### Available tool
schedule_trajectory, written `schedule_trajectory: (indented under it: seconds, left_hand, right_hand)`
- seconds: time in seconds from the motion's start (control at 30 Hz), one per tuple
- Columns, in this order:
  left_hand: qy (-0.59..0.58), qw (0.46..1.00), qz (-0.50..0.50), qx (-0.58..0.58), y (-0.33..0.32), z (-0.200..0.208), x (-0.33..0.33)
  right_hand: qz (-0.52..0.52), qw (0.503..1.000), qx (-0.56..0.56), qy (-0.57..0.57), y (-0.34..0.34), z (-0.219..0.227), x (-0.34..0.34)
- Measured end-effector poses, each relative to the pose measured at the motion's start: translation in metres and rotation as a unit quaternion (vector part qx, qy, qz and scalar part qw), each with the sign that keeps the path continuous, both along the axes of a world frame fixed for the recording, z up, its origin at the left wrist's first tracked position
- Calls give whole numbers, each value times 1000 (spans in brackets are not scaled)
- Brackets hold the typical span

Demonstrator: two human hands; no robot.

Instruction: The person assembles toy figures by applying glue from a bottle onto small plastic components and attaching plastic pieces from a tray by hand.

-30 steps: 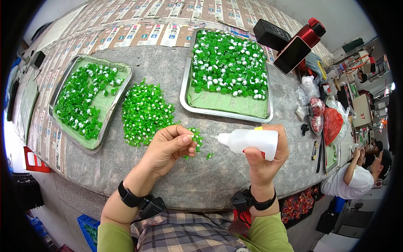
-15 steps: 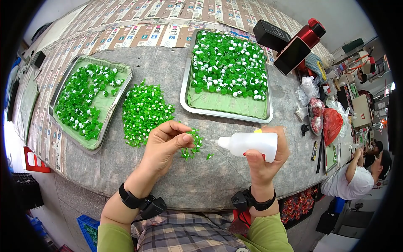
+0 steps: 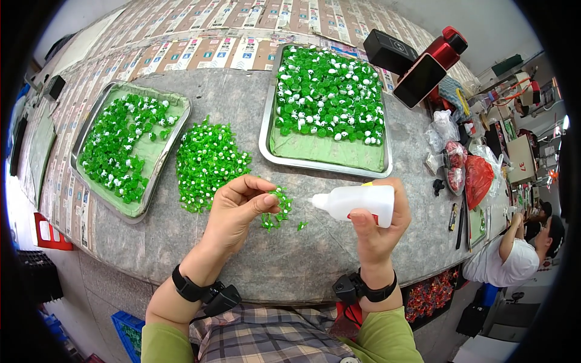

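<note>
My right hand (image 3: 381, 233) is wrapped round a white squeeze bottle (image 3: 362, 204) with a fine tip, tilted on its side and pointing left. Across from it, my left hand (image 3: 242, 206) pinches with thumb and forefinger at a small green piece (image 3: 277, 199), mostly hidden by the fingertips. Several loose green pieces lie just beyond and below those fingertips, one small green piece (image 3: 302, 226) apart from the others. Left of my left hand spreads a heap of small green pieces with white spots (image 3: 212, 160). A small gap separates the bottle's tip from the left fingers.
Behind the bottle stands a metal tray (image 3: 327, 164) of green and white pieces; another tray (image 3: 138, 213) sits at the left. A phone (image 3: 420, 80) leans on a red object at the far right. Plastic bags (image 3: 478, 181) lie rightward. A person (image 3: 508, 257) sits farther right.
My right hand has drawn the bottle slightly to the right, and its nozzle is a little farther from my left fingers. My left hand stays almost still.
</note>
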State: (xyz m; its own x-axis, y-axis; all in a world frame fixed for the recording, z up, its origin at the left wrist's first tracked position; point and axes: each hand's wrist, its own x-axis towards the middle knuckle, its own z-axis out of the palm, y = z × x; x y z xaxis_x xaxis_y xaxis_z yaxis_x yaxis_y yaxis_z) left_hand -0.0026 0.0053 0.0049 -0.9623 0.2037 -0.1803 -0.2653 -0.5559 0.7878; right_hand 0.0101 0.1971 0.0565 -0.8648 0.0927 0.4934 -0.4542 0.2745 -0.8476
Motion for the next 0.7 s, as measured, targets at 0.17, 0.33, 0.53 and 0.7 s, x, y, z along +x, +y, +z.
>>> schedule_trajectory:
  seconds: [0.17,0.33,0.53,0.7]
  left_hand:
    - [-5,1000,5,1,-1,0,1]
    - [-10,1000,8,0,0,1,1]
    - [-18,1000,9,5,-2,-3,1]
    - [-19,1000,4,5,-1,-1,0]
  right_hand:
    - [-9,981,-186,-52,25,10,-3]
    - [-95,984,-85,-122,74,-7,-3]
    - [-107,966,-73,-224,102,-48,9]
    - [-153,972,56,-169,107,-52,11]
